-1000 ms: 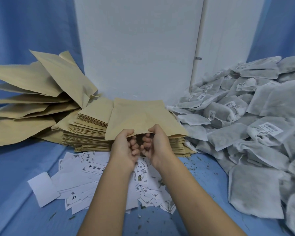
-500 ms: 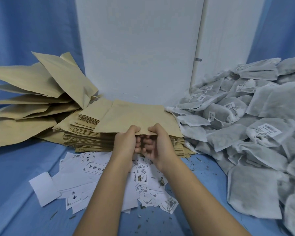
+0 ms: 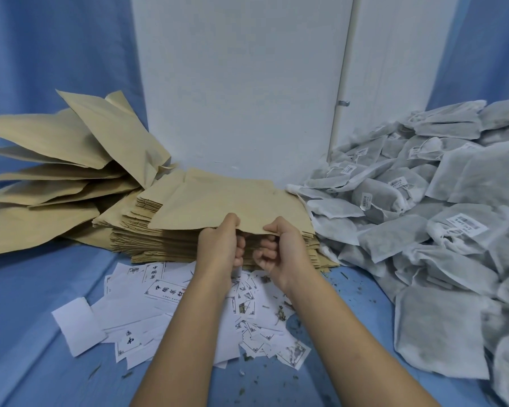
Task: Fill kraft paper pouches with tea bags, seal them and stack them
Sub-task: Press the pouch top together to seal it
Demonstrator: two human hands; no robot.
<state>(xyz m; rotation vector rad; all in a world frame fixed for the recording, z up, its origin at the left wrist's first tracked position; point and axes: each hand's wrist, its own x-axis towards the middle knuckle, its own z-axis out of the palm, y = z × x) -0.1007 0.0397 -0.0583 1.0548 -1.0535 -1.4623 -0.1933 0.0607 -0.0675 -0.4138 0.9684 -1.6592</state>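
Note:
I hold one flat kraft paper pouch [image 3: 227, 205] by its near edge, just above a thick stack of empty kraft pouches [image 3: 147, 239]. My left hand [image 3: 219, 245] pinches the edge with thumb on top and fingers curled beneath. My right hand [image 3: 281, 248] pinches the same edge a little to the right, in the same way. The edge between my thumbs gapes slightly. A large heap of grey mesh tea bags [image 3: 423, 218] with white labels lies to the right.
Bulkier kraft pouches [image 3: 50, 177] lie piled at the left against blue cloth. White printed paper slips [image 3: 165, 312] and tea crumbs are scattered on the blue table surface [image 3: 27, 304] under my forearms. A white wall panel [image 3: 241, 83] stands behind.
The pouch has tilted flatter and shifted slightly left over the stack. My two hands have drawn a little apart along its near edge.

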